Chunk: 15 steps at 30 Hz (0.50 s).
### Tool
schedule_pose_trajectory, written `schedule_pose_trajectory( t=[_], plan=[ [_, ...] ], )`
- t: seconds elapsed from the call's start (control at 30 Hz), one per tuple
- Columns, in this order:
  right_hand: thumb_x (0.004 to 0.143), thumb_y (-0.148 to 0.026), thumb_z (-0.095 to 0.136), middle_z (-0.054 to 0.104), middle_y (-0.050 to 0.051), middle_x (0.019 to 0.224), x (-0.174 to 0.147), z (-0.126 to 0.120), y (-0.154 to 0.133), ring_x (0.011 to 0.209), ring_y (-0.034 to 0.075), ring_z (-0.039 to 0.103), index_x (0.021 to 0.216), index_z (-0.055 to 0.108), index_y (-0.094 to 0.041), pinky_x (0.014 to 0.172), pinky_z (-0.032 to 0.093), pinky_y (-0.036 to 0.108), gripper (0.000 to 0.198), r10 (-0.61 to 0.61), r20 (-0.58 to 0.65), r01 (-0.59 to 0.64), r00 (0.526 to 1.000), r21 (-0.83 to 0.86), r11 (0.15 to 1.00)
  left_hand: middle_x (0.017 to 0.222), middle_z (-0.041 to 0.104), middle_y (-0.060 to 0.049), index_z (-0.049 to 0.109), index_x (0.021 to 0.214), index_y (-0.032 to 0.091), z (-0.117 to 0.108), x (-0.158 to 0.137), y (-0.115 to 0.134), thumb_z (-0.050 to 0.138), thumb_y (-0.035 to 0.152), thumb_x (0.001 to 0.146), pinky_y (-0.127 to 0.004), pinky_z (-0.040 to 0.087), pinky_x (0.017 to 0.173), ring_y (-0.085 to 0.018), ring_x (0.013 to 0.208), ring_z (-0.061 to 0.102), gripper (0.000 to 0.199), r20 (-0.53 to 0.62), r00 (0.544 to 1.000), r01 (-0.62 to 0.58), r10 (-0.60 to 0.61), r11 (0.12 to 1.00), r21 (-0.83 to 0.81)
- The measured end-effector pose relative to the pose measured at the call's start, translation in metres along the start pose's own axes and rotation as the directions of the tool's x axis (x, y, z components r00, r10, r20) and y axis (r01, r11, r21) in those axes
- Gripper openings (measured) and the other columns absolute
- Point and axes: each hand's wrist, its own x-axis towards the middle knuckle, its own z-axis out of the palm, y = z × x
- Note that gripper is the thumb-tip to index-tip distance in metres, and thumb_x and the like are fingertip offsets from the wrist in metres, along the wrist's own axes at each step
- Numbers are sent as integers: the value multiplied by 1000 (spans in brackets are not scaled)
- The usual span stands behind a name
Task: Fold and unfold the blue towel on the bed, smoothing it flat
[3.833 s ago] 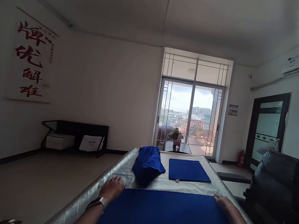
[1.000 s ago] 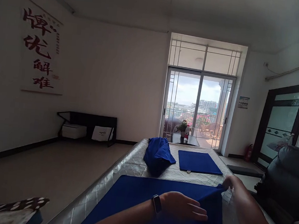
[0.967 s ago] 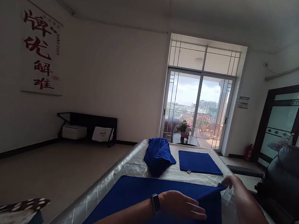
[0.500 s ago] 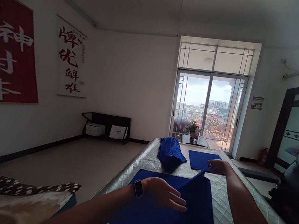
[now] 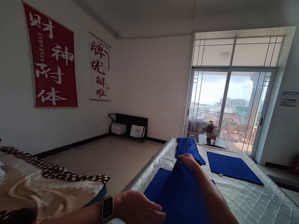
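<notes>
A blue cloth (image 5: 195,211) lies on a silver quilted mattress (image 5: 251,206) in front of me. My right hand (image 5: 187,160) pinches its raised edge, and the lifted part hangs down over the flat part. Beside the cloth's near left side is my left hand (image 5: 140,209), palm partly turned up, fingers stretched out and holding nothing; a watch (image 5: 108,207) is on that wrist. Just past my right hand lies a crumpled blue cloth (image 5: 187,147). A flat, rectangular blue cloth (image 5: 234,166) is spread to the right of it.
At left is a second bed with a beige and brown dotted cover (image 5: 54,191). A small black table (image 5: 212,141) with a plant and a bottle (image 5: 214,134) stands before the sliding glass door (image 5: 224,105). A low black bench (image 5: 131,121) holds white items by the wall.
My view has turned left. My right hand has carried the cloth's lifted edge leftwards across it, raising more of it. My left hand has moved off the middle towards the cloth's left side.
</notes>
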Motion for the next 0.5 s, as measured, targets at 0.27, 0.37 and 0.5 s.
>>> schedule_pose_trajectory(
  t=[0.27, 0.37, 0.5],
  plan=[
    [71, -21, 76, 61, -4, 57, 24, 107, 25, 61, 15, 60, 75, 69, -21, 63, 48, 26, 8, -13, 68, 19, 998, -76, 997, 121, 73, -4, 74, 101, 30, 50, -55, -35, 52, 9, 90, -37, 46, 106, -23, 116, 65, 32, -401, 915, 229, -35, 864, 448],
    [68, -15, 74, 61, -3, 59, 24, 128, 37, 68, 18, 62, 68, 67, -21, 70, 46, 29, 9, -44, 71, 54, 997, -153, 987, 102, 75, -3, 70, 87, 27, 61, -59, -40, 58, 7, 84, -30, 51, 91, -20, 97, 68, 23, -475, 859, 384, -189, 853, 354],
    [64, -15, 74, 66, 1, 75, 21, 138, 48, 92, 24, 64, 67, 67, -22, 83, 46, 32, 11, -100, 53, 110, 994, -244, 964, 95, 72, 1, 67, 82, 26, 65, -51, -35, 58, 14, 82, -23, 49, 84, -17, 93, 67, 15, -482, 769, 535, -420, 835, 126]
  ],
)
